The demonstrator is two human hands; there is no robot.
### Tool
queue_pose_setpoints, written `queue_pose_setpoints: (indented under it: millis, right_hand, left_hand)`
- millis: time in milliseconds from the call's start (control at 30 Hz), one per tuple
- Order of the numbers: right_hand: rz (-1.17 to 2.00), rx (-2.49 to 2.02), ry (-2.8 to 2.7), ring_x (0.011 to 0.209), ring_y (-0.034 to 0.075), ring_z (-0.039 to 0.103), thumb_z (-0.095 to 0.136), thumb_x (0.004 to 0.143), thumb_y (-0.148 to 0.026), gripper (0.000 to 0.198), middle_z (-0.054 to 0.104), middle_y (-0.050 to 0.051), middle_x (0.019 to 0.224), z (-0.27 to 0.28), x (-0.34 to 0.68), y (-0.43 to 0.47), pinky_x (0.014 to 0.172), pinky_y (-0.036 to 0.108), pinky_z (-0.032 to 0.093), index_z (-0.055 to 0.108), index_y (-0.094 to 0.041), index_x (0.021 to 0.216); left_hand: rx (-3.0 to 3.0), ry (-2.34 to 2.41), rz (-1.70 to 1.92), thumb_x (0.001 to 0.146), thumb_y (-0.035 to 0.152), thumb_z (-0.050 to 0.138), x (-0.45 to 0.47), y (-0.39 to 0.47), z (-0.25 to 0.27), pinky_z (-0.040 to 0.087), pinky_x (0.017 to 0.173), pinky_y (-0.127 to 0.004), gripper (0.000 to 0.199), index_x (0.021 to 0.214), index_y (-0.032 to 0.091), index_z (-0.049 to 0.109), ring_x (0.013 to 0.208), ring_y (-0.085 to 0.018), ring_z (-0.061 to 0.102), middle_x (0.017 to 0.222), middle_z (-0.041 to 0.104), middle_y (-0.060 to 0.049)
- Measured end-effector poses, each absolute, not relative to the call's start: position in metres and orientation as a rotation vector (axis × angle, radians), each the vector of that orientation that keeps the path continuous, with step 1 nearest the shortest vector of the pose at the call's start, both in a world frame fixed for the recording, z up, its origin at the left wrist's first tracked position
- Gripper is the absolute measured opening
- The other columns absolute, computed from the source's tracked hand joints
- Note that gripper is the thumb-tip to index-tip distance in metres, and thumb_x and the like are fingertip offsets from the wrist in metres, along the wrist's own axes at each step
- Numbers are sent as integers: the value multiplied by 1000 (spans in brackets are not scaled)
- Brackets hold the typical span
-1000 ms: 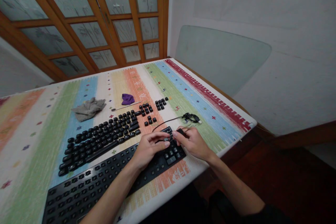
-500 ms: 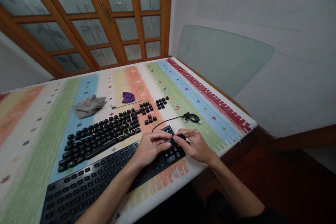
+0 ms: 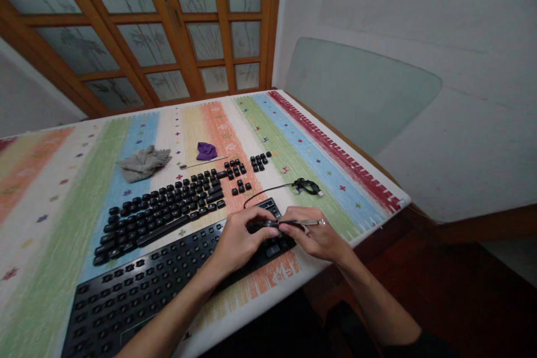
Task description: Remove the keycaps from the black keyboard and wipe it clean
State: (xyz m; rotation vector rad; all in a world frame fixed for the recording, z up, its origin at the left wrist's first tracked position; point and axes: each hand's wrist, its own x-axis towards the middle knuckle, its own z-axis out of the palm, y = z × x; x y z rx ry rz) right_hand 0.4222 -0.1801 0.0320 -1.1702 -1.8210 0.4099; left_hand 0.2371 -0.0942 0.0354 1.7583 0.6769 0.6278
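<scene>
Over the number-pad end of a black keyboard (image 3: 168,274), my two hands meet with fingertips almost touching. My right hand (image 3: 312,235) is closed around a slim tool (image 3: 312,222), dark near the fingertips and metallic at its far end. My left hand (image 3: 243,235) is closed too, thumb and index finger pinched beside the tool's tip; whatever they hold is small, dark and unclear. Most of the keyboard shows bare switches without caps. A few keycaps (image 3: 272,250) sit on the number pad, partly hidden by my hands.
Beyond the keyboard, loose black keycaps (image 3: 163,207) lie in keyboard order on the striped tablecloth (image 3: 84,190). A grey cloth (image 3: 143,164), a purple cloth (image 3: 206,151) and a thin brush (image 3: 203,162) are farther back. A coiled cable (image 3: 306,185) rests at right, near the table's edge.
The tool in my right hand has turned, its metallic end now showing more to the right. My left fingers have curled in closer to it. The view has shifted slightly.
</scene>
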Motion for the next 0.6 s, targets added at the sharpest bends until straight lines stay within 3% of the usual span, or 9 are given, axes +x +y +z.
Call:
queue_pose_setpoints:
  millis: [367,600]
  right_hand:
    - [359,-1155,-1716,60,14,56,52,100,-28,20,61,1,67,29,416,-179,57,26,44,66,-19,88]
    - [468,-1211,-1622,59,14,57,52,100,-34,31,61,1,65,29,420,-180,59,26,46,63,-19,75]
  left_hand:
    - [1677,608,644,85,34,70,240,-94,32,51,79,-30,22,98,20,79,86,-22,68,94,76,-7]
    - [1445,590,459,82,52,72,238,-88,33,53,83,-34,42,105,17,79,85,-23,69,92,77,-10]
